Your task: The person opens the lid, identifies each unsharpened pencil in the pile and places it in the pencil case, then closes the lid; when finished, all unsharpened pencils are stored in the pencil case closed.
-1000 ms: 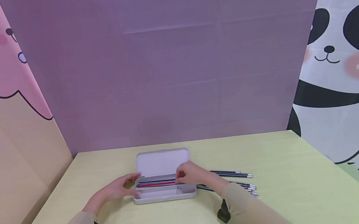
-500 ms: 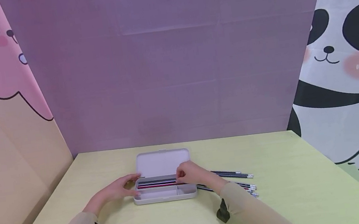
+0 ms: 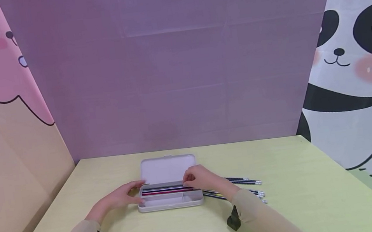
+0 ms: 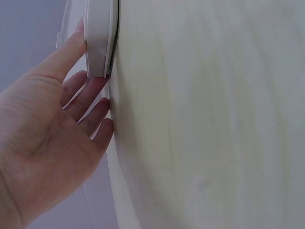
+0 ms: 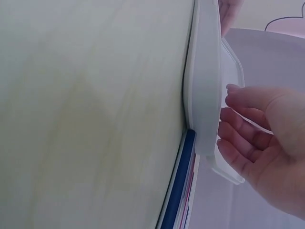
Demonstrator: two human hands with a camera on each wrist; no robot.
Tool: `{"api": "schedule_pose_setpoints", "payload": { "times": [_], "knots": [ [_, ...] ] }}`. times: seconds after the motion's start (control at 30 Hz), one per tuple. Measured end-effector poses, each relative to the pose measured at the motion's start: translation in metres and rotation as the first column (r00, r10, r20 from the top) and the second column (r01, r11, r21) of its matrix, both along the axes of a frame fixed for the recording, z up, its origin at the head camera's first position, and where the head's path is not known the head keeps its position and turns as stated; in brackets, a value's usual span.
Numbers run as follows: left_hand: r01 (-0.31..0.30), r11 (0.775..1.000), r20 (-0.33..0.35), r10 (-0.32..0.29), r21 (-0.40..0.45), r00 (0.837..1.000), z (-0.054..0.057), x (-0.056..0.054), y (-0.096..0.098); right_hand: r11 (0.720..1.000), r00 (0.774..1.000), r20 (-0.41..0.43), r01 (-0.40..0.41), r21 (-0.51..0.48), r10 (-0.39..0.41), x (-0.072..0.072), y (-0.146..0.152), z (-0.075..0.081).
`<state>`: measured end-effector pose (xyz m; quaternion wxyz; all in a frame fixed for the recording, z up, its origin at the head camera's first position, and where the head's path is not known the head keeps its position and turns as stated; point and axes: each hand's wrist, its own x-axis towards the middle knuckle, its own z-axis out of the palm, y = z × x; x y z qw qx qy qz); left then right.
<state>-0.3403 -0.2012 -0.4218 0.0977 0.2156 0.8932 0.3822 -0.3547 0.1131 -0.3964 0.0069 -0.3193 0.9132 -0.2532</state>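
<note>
A white pencil case lies on the table with its lid laid back. Dark and red pencils lie lengthwise in its rear compartment; the front compartments show no pencils. My left hand holds the case's left end, thumb at the front corner and fingers at the back, as the left wrist view also shows. My right hand is over the right end of the rear compartment, fingers loosely bent. In the right wrist view, the right hand's fingertips are right at the rim, with nothing seen between them.
Several dark pencils with white ends lie on the table right of the case, partly behind my right forearm. In the right wrist view, a blue pencil lies close against the case. A purple panel stands behind the table.
My right hand has shifted slightly right and up, and more of the red pencil in the case shows. My left hand stays at the case's left end.
</note>
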Motion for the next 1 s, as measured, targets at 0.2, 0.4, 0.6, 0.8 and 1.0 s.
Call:
{"api": "schedule_pose_setpoints", "payload": {
  "times": [0.2,0.4,0.6,0.8,1.0],
  "knots": [
    [-0.003,1.0,0.003,0.003,-0.002,1.0,-0.001,0.0,-0.001,0.999,1.0,-0.012,-0.002,-0.037,0.001,0.002,0.006,0.002],
    [0.006,1.0,-0.006,-0.006,-0.009,1.0,0.001,0.002,0.0,0.999,0.998,-0.06,-0.009,-0.045,0.006,0.008,0.015,0.006],
    [0.007,1.0,-0.01,-0.007,-0.011,1.0,0.002,0.002,0.0,0.999,0.999,-0.046,0.008,-0.053,-0.01,0.015,0.026,0.01],
    [0.015,1.0,-0.009,-0.015,-0.003,1.0,0.002,0.001,0.001,0.997,0.997,-0.07,0.024,-0.072,-0.029,0.017,0.04,0.011],
    [0.025,1.0,-0.015,-0.025,-0.005,1.0,0.003,0.003,0.0,0.998,0.994,-0.106,0.012,-0.065,-0.019,0.019,0.054,0.009]
  ]
}}
